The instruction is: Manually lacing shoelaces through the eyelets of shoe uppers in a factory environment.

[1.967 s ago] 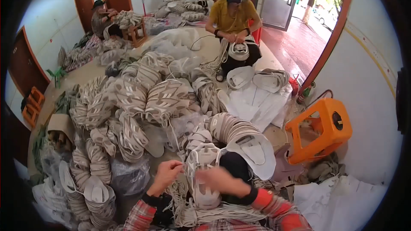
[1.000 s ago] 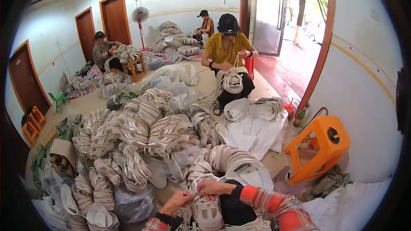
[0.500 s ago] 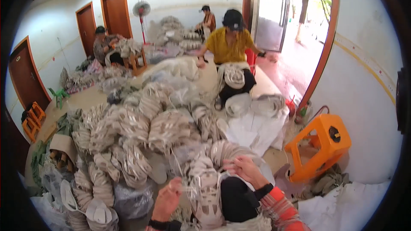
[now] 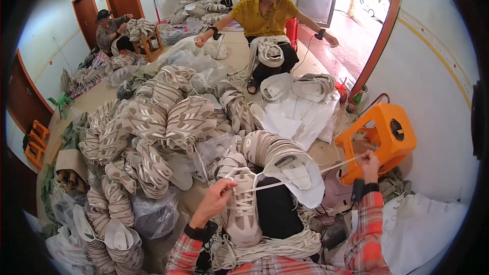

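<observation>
While both forearms reach up from the six o'clock side, a pale lace [image 4: 300,177] runs taut between the shoe upper [image 4: 243,219] and the right hand [image 4: 371,164], rising toward two o'clock. The shoe upper lies low and just left of centre, toe toward six, its collar toward twelve. At its ten o'clock edge is the left hand [image 4: 216,198], fingers pinched narrow beside the lacing; whether they grip the lace, one cannot tell. The right fingers are closed on the lace's far end, in front of the lower part of the orange stool [image 4: 405,142]; contact with the stool is unclear. A black trouser leg [image 4: 279,214] sits against the upper at three o'clock, a bundle of laces [image 4: 275,250] at five. The curved stack of uppers [image 4: 275,150] stands at one o'clock, its white end under the stretched lace, so the pull passes over that rim. Toward nine, a strip of floor [image 4: 192,197] parts the left hand from a clear plastic bag [image 4: 155,214]; the heap of uppers [image 4: 168,117] spreads toward eleven.
</observation>
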Demonstrator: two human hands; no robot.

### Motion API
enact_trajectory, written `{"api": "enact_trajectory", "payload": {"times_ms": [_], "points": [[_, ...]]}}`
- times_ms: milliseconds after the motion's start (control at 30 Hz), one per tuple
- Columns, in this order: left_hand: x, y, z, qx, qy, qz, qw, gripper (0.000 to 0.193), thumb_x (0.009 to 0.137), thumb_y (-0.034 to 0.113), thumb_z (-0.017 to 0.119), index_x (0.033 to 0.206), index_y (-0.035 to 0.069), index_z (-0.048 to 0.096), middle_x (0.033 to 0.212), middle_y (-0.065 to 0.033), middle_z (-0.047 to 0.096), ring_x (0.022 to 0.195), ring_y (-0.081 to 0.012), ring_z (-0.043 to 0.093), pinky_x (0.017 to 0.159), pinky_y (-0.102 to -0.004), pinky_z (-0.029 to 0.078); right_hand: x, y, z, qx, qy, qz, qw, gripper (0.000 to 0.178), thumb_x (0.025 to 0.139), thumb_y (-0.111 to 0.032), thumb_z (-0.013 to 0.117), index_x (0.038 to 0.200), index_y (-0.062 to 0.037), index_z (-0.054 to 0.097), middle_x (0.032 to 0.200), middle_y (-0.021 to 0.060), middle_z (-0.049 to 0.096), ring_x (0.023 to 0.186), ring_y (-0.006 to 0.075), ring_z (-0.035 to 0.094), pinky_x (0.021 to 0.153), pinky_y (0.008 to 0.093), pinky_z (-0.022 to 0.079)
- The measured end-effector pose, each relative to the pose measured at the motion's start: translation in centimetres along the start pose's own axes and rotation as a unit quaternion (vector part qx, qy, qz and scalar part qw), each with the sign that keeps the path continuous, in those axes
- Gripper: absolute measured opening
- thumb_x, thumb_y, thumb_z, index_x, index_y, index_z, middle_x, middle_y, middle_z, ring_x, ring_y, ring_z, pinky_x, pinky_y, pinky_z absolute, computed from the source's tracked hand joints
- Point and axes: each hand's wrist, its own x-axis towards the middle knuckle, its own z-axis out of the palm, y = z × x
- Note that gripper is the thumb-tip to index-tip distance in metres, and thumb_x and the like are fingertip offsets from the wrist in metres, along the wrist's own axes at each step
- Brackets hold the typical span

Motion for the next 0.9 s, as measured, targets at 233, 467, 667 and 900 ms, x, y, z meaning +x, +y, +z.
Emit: {"api": "enact_trajectory", "payload": {"times_ms": [233,467,667,900], "points": [[1.4,0.9,1.3,0.337,-0.049,0.124,0.932,0.006,0.079,0.008,0.054,0.084,0.005,0.056,0.079,-0.0119,0.052,0.078,-0.0298,0.053,0.067,-0.0382,0.044,-15.0,11.9,23.4,-0.517,-0.221,-0.006,0.827,0.015,0.081,-0.003,0.049,0.094,0.0023,0.056,0.078,0.0087,0.061,0.064,0.0169,0.06,0.056,0.0296,0.049],[2.5,1.4,3.4,0.359,-0.122,-0.048,0.924,0.016,0.08,0.02,0.053,0.085,0.005,0.059,0.077,-0.0151,0.06,0.075,-0.0351,0.058,0.065,-0.0424,0.045,-21.5,21.9,26.5,-0.659,-0.509,-0.253,0.493,0.015,0.062,-0.005,0.055,0.077,-0.0087,0.058,0.077,0.0075,0.051,0.083,0.0259,0.048,0.072,0.0378,0.035],[2.1,-0.1,3.5,0.347,-0.064,-0.051,0.934,0.019,0.08,0.02,0.052,0.078,0.006,0.063,0.075,-0.0162,0.061,0.073,-0.0348,0.059,0.063,-0.043,0.046,-23.0,22.6,26.8,-0.686,-0.527,-0.252,0.434,0.018,0.061,-0.014,0.061,0.078,-0.0083,0.059,0.083,0.0089,0.052,0.085,0.0245,0.047,0.072,0.0367,0.034],[1.4,-0.3,3.5,0.291,-0.017,-0.084,0.953,0.02,0.078,0.023,0.055,0.088,0.011,0.067,0.075,-0.0148,0.062,0.071,-0.0324,0.06,0.063,-0.0385,0.046,-23.1,22.8,28.1,-0.702,-0.538,-0.237,0.403,0.016,0.06,-0.016,0.061,0.073,-0.0076,0.063,0.081,0.0081,0.055,0.085,0.0238,0.047,0.07,0.036,0.034]]}}
